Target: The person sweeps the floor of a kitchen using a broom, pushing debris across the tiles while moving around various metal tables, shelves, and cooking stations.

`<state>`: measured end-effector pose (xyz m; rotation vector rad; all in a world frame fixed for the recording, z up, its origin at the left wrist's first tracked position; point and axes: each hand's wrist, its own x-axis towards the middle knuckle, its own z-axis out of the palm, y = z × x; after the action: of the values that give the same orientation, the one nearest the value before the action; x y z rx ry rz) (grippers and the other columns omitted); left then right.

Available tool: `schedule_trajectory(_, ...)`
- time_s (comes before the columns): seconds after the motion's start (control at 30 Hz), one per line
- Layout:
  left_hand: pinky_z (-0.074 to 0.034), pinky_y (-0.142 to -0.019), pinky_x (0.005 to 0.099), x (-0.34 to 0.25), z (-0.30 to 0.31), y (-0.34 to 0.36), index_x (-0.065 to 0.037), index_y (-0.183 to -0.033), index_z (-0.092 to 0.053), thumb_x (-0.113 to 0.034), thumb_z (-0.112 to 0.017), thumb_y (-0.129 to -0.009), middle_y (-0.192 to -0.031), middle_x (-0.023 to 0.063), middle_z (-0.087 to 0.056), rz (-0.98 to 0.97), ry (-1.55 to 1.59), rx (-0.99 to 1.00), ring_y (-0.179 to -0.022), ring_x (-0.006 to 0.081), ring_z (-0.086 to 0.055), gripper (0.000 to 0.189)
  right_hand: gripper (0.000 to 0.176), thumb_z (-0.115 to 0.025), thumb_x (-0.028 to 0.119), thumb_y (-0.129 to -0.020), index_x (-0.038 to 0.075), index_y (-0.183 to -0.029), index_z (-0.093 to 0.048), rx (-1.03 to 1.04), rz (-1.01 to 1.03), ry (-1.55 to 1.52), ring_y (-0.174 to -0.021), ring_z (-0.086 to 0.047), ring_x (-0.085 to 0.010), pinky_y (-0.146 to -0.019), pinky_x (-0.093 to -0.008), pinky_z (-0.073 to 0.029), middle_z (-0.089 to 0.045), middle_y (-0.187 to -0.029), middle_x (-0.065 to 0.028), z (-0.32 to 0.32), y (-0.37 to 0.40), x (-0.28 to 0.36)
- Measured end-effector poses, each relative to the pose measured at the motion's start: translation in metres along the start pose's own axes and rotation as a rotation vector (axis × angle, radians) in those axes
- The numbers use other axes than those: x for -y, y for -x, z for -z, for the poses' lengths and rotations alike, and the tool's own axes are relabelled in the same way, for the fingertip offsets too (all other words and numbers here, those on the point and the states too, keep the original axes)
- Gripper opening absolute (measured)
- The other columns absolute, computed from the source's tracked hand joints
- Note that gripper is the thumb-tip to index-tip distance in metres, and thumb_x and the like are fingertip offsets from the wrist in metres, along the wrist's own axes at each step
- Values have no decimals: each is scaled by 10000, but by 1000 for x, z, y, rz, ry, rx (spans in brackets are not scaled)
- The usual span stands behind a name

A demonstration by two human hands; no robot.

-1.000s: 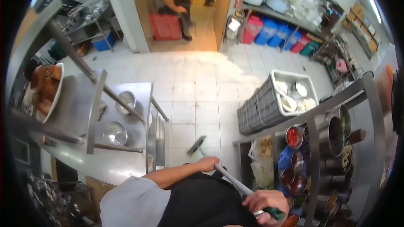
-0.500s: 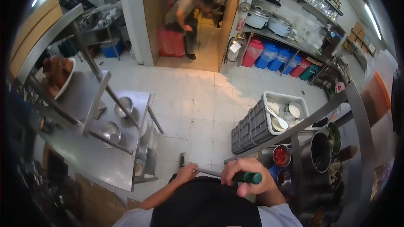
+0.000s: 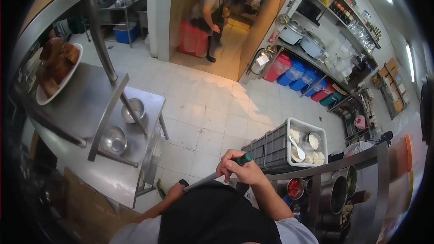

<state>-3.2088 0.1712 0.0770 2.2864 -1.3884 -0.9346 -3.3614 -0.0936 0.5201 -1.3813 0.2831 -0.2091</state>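
My right hand point(image 3: 234, 167) is wrapped round the green handle point(image 3: 244, 158) of a long tool with a grey metal blade or rod point(image 3: 201, 181), held slantwise before my dark apron point(image 3: 212, 214). At the tool's far end, lower left, the fingers of my left hand point(image 3: 174, 191) are closed on it; the exact grip is partly hidden. Just beyond that hand are a small black object and a narrow green thing point(image 3: 161, 189) that I cannot identify.
Left stands a steel table point(image 3: 101, 171) with metal bowls point(image 3: 114, 140), under a shelf bearing a plate of meat point(image 3: 61, 70). Right are stacked grey crates point(image 3: 275, 147) with white food and a rack of pots point(image 3: 333, 195). A co-worker point(image 3: 211, 11) stands in the doorway beside a red bin point(image 3: 192, 39).
The view has turned and shifted. Both hands and the tool now appear further left, with the tool more slanted. The person in the doorway is more upright.
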Motion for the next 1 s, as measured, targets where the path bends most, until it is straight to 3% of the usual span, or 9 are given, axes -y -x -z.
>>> schedule_trajectory(0.1, -573, -874, 526, -8, 4, -27, -129, -1018, -782, -335, -718, -984, -1011, 179, -706, 115, 45, 127, -993, 385, -708, 219, 335, -632, 300, -1098, 27, -909, -587, -123, -41, -139, -842, -713, -235, -645, -324, -610, -637, -801, -97, -3, -16, 5)
schedule_trajectory(0.23, -566, -888, 561, -25, -3, -82, -109, -1048, -774, -378, -712, -942, -1068, 212, -723, 21, 76, 101, -1039, 417, -705, 296, 412, -665, 259, -1071, 3, -760, -584, 49, -86, 121, -799, -683, -212, -651, -314, -556, -662, -802, -127, -2, -26, 37)
schedule_trajectory(0.33, -566, -899, 548, -53, 14, -111, -81, -1033, -738, -376, -696, -928, -1116, 216, -730, 70, 169, -23, -1068, 431, -694, 315, 246, -682, 128, -1030, -42, -853, -685, 17, -21, 282, -702, -608, -135, -641, -313, -476, -644, -736, -79, 2, -37, 48)
schedule_trajectory(0.43, -549, -842, 549, -63, 2, -145, -125, -922, -687, -324, -737, -897, -1017, 144, -677, -13, 244, -229, -987, 411, -675, 207, 296, -678, 157, -975, -41, -760, -627, -61, 77, 206, -661, -609, -232, -649, -350, -486, -635, -725, -131, 22, -39, 43)
schedule_trajectory(0.53, -543, -814, 540, -96, 14, -178, -129, -915, -685, -345, -724, -949, -1006, 139, -671, 19, 277, -249, -983, 390, -678, 223, 415, -746, 206, -934, 7, -650, -518, -137, 144, 228, -618, -587, -268, -604, -380, -486, -572, -650, -115, 35, -35, 33)
schedule_trajectory(0.67, -550, -803, 515, -123, 19, -235, -115, -913, -697, -394, -694, -994, -1006, 139, -664, -52, 285, -351, -942, 383, -685, 291, 470, -772, 246, -930, 17, -629, -494, -120, 228, 310, -588, -578, -279, -582, -391, -484, -523, -595, -94, 44, -38, 34)
schedule_trajectory(0.77, -555, -796, 516, -153, 52, -260, -96, -914, -697, -407, -695, -997, -1011, 139, -664, 0, 317, -286, -929, 380, -690, 321, 489, -762, 270, -949, 26, -622, -493, -137, 336, 345, -570, -581, -289, -556, -382, -488, -517, -580, -88, 62, -39, 42)
schedule_trajectory(0.87, -557, -789, 524, -178, 74, -249, -86, -921, -686, -409, -699, -999, -1024, 142, -664, 36, 339, -266, -935, 386, -692, 332, 493, -750, 303, -967, 41, -639, -491, -194, 340, 339, -581, -601, -291, -530, -378, -498, -529, -582, -84, 89, -27, 65)
schedule_trajectory(1.0, -554, -818, 523, -190, 81, -178, -96, -956, -679, -409, -703, -994, -1044, 140, -663, 53, 327, -244, -956, 397, -690, 316, 473, -718, 350, -993, 64, -680, -510, -37, 302, 177, -608, -644, -299, -519, -407, -542, -569, -602, -83, 130, -2, 95)
